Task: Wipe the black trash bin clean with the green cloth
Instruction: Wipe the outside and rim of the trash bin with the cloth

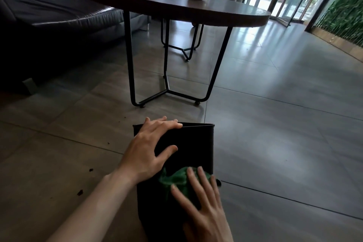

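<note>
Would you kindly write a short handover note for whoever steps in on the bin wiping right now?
Left hand: open, flat on the black trash bin, fingers near its far rim, steadying it.
Right hand: open, palm pressing the green cloth against the bin's upper face.
The bin lies on the tiled floor by the round table, mouth facing away.
Done: wiping is under way on that face.
Left: other sides and the inside, as far as I can see. Dark crumbs lie on the floor.

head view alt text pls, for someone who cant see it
A person's right hand presses a green cloth flat on the side of a black bin lying on a tiled floor, while the left hand steadies the bin near its open end. Beyond stand a round table with two vases and a dark sofa.
</note>
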